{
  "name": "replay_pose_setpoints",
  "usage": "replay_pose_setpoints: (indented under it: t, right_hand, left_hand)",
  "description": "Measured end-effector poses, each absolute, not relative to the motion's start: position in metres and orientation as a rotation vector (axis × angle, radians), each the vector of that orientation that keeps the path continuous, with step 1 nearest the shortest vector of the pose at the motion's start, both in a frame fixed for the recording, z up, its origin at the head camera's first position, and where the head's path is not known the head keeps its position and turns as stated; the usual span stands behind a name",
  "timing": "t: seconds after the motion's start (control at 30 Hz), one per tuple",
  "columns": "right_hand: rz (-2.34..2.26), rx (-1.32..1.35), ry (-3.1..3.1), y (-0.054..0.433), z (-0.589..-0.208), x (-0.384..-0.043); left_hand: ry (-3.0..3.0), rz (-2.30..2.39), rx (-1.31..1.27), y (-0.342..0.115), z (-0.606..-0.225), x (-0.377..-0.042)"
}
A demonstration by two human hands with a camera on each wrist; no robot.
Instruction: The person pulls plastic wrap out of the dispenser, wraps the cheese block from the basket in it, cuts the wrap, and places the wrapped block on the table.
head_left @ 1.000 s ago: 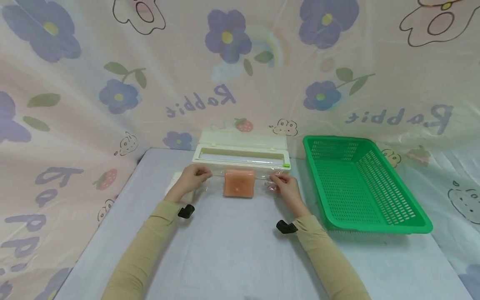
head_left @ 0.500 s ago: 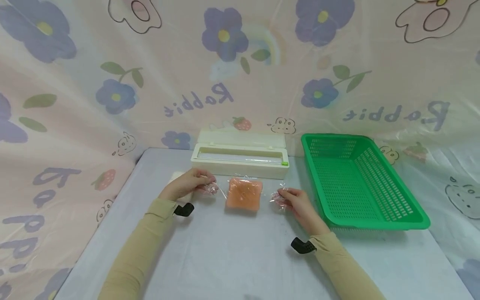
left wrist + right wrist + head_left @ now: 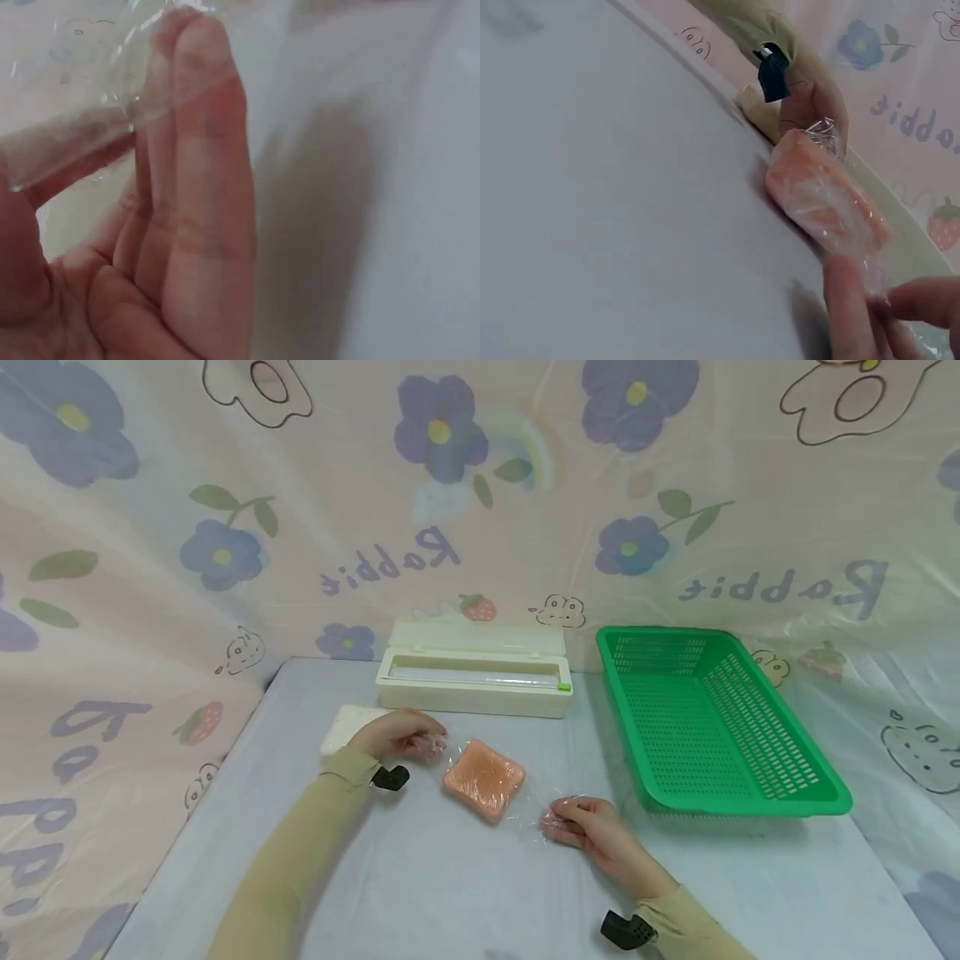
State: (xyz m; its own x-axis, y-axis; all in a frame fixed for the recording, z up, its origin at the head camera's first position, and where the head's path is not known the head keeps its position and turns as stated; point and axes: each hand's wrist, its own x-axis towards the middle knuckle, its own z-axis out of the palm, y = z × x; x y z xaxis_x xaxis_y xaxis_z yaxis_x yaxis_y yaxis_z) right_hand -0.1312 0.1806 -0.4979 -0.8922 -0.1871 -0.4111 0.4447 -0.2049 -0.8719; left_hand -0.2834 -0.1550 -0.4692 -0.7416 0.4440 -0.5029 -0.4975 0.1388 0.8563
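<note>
A square orange-pink slab [image 3: 483, 781], shaped like a slice of toast, is wrapped in clear cling film [image 3: 531, 803]. My left hand [image 3: 397, 733] grips the bunched film at the slab's upper left. At its lower right, my right hand [image 3: 588, 833] pinches the other gathered end between thumb and fingers. The slab hangs between the hands, turned cornerwise, close over the table. In the right wrist view, the wrapped slab [image 3: 825, 191] shows edge-on, with glossy creases in the film. The left wrist view shows film stretched across my left fingers [image 3: 210, 172].
Behind my hands stands a cream cling film dispenser [image 3: 475, 697], lid up, with a green slider [image 3: 564, 687]. A white slab [image 3: 348, 724] lies partly behind my left hand. To the right is a green plastic basket [image 3: 705, 735]. Printed cloth [image 3: 480, 485] hangs around the white-covered table [image 3: 442, 893].
The slab has come toward me and turned cornerwise. My right hand has moved nearer and lower, my left slightly rightward. The film ends have gone from spread flat to bunched up.
</note>
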Motion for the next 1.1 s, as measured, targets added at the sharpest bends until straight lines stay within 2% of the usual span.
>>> replay_pose_setpoints:
  t: [0.3, 0.53, 0.8, 1.1]
  right_hand:
    - [-1.88, 0.179, 2.06, 0.195, -0.491, -0.131]
    - [-1.571, 0.016, 2.626, 0.192, -0.479, -0.157]
    - [-1.566, -0.157, 2.283, 0.172, -0.46, -0.197]
    - [-1.623, -0.102, 1.942, 0.154, -0.467, -0.238]
  left_hand:
    - [1.465, 1.766, -0.257, -0.157, -0.469, -0.286]
    - [1.544, 1.792, -0.291, -0.161, -0.46, -0.268]
    - [1.492, 1.856, -0.247, -0.173, -0.464, -0.224]
    - [1.311, 1.954, -0.112, -0.151, -0.48, -0.169]
